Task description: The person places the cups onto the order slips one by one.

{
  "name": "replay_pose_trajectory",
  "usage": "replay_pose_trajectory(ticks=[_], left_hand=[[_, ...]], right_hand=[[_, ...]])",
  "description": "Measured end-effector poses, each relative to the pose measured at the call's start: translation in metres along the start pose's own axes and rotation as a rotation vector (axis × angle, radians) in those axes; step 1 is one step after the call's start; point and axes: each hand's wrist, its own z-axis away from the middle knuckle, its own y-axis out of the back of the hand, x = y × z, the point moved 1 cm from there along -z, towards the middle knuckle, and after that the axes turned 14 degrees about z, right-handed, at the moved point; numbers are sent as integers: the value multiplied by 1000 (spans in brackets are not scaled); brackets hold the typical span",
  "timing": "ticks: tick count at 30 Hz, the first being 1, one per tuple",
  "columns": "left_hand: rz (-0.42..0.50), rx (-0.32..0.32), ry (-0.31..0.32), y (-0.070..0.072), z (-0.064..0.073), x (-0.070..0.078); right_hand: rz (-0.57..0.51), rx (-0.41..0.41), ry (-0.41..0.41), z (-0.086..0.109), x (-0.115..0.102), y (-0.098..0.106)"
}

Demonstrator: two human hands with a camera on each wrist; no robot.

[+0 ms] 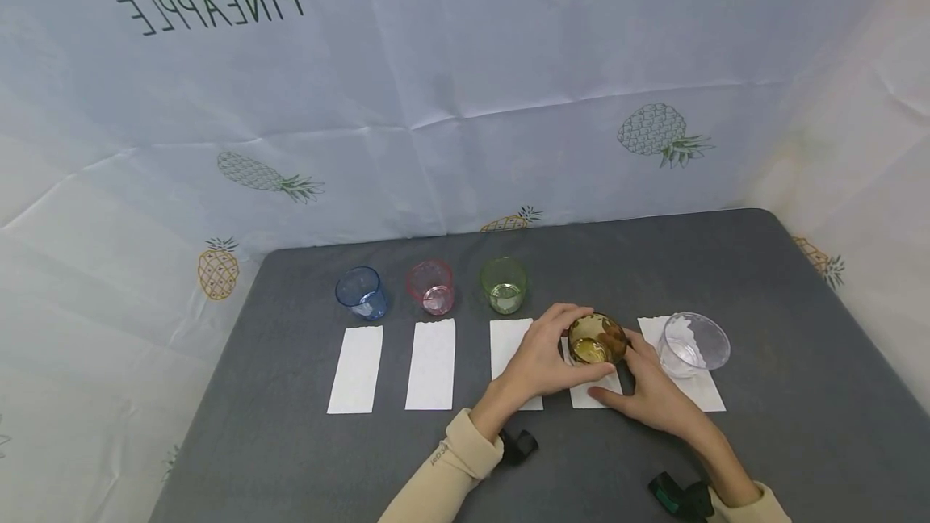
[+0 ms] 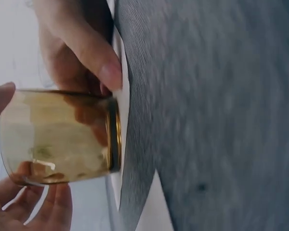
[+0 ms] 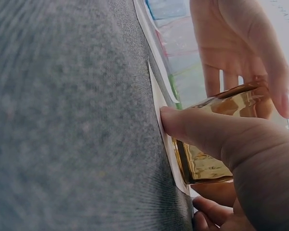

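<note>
An amber glass (image 1: 590, 337) stands upright close over a white paper strip (image 1: 597, 399), between both hands. My left hand (image 1: 546, 349) grips it near the rim, thumb on the near side and fingers on the far side. My right hand (image 1: 654, 390) lies at the glass's right side, low by the base. Its thumb (image 3: 202, 126) stretches straight along the paper, and its fingers (image 3: 214, 214) are partly hidden by the glass. In the left wrist view the amber glass (image 2: 62, 137) appears sideways with its thick base at the strip.
Blue (image 1: 361, 294), pink (image 1: 430, 287) and green (image 1: 504, 286) glasses stand in a row behind white strips (image 1: 431, 366) on the grey table (image 1: 291, 458). A clear glass (image 1: 693, 345) stands on the rightmost strip, close to my right hand. Pineapple-printed cloth (image 1: 436, 63) hangs behind.
</note>
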Motion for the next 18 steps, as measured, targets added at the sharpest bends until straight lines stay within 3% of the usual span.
replay_pose_trajectory(ticks=[7, 18], left_hand=[[49, 37, 14, -4, 2, -3], [96, 30, 11, -5, 3, -6]], right_hand=[[-4, 60, 14, 1, -2, -3], [-108, 148, -3, 2, -9, 3]])
